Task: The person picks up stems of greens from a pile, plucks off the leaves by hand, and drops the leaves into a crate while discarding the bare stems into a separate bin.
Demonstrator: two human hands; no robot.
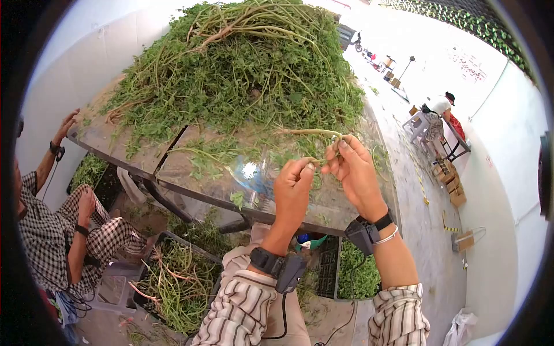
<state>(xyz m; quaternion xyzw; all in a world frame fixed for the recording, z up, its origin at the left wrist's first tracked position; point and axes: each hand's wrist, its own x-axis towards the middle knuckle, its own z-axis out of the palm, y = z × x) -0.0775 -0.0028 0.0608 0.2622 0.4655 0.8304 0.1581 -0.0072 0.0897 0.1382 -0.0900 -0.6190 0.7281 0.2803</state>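
Note:
My right hand [356, 173] pinches a pale green plant stem [309, 132] between thumb and fingers; its thin end points left over the table. Close beside it, my left hand [293, 187] is closed with thumb against forefinger, a short bit of stem [314, 160] showing at its fingertips. Both hands are above the front part of the table [346, 205]. Behind them rises a large heap of leafy green plants [248, 81], with long bare stems lying on top. Loose sprigs [202, 164] and leaf scraps are scattered on the tabletop near my hands.
Below the table edge stand a crate of cut stems [179, 282] and a crate of leafy greens [358, 271]. A person in checked clothes [52, 242] sits at the left, one hand at the table corner. Another person [440, 106] bends over at far right, near cardboard boxes [450, 181].

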